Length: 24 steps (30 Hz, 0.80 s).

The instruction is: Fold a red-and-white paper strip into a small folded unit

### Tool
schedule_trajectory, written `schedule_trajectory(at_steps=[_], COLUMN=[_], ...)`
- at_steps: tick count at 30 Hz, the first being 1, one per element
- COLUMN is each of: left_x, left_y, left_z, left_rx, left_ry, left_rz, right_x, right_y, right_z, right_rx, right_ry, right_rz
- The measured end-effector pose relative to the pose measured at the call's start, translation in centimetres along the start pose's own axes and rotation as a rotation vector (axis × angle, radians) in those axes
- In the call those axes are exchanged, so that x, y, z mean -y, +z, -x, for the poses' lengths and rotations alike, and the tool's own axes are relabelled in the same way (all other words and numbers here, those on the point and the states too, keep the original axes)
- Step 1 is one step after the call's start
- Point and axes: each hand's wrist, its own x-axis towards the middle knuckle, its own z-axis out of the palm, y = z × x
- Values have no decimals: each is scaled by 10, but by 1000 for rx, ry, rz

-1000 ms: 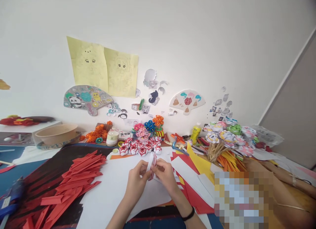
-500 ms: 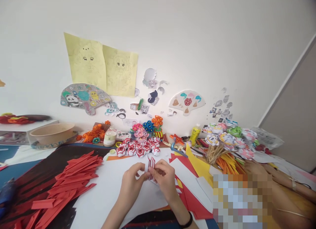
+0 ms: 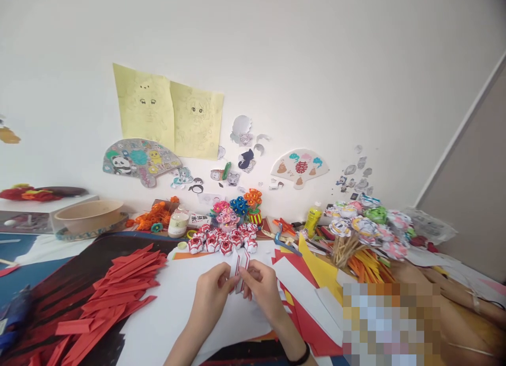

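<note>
Held piece: smooth paper. Red strips: matt paper. Yellow bottle: glossy plastic.

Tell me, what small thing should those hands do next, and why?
I'd suggest gently pinching the spread upper ends of the folded red-and-white paper closer together. The left hand and right hand both grip it, and those ends stand apart above the fingers, so closing them would probably tidy the folds.
</note>
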Motion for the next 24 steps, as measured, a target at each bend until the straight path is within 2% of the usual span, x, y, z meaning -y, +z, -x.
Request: schedule_trajectory(at_steps=[6, 9, 14, 20, 24], left_x=[-3, 3, 17, 25, 29], left_y=[-5, -4, 7, 16, 18], left_z=[-3, -5, -6, -6, -7], left_rx=[-16, -4, 94, 143, 154], left_ry=[12, 30, 24, -8, -6], left_rz=[167, 91, -107, -125, -130], right_x=[-7, -11, -13, -22, -25], right_y=[-1, -3, -11, -8, -2], right_z=[-2, -5, -9, -10, -9], right_rx=[5, -25, -144, -62, -77], right_ry=[36, 51, 21, 41, 53], right_rz=[17, 78, 175, 201, 184])
